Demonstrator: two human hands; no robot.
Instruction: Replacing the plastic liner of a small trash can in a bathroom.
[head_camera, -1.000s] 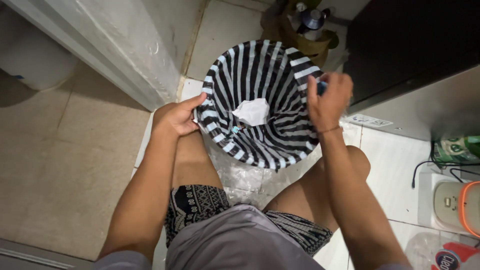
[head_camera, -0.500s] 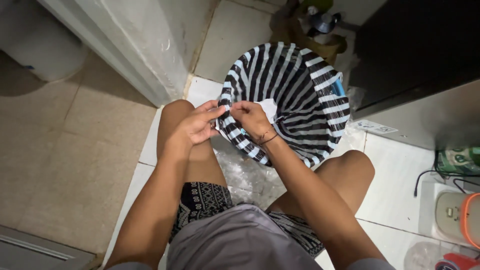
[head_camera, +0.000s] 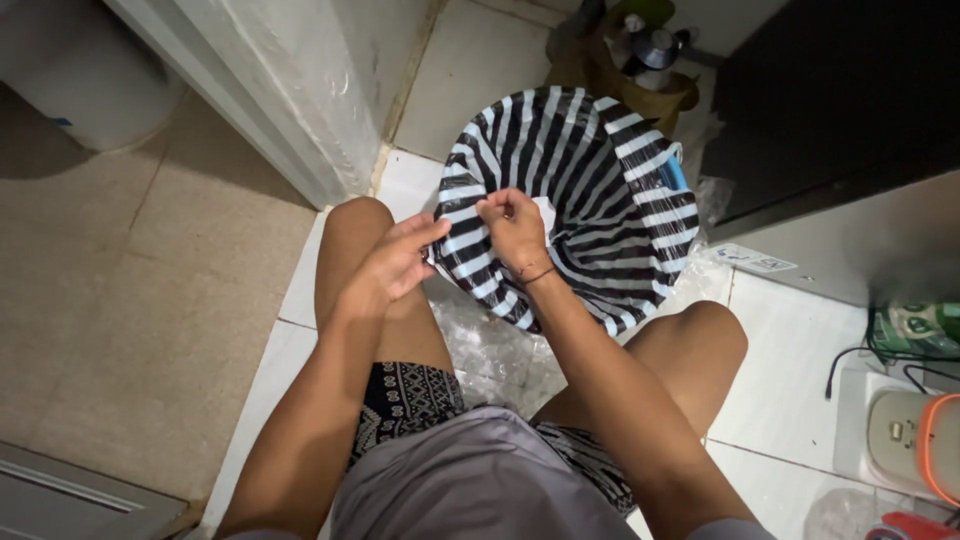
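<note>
Both hands pinch the striped bag (head_camera: 590, 190) rim; right hand (head_camera: 515, 232) hides, seemingly, white paper (head_camera: 546, 212); left hand (head_camera: 395, 265) beside.

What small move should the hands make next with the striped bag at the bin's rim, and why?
Probably fold the near edge outward over the rim. Both the left hand and right hand pinch the black-and-white striped bag at its near-left edge, where it bunches inward, while the far side already sits spread.

striped bag (head_camera: 590, 190) | black-and-white; open, lining a bin | on floor between knees; near rim pinched
</note>
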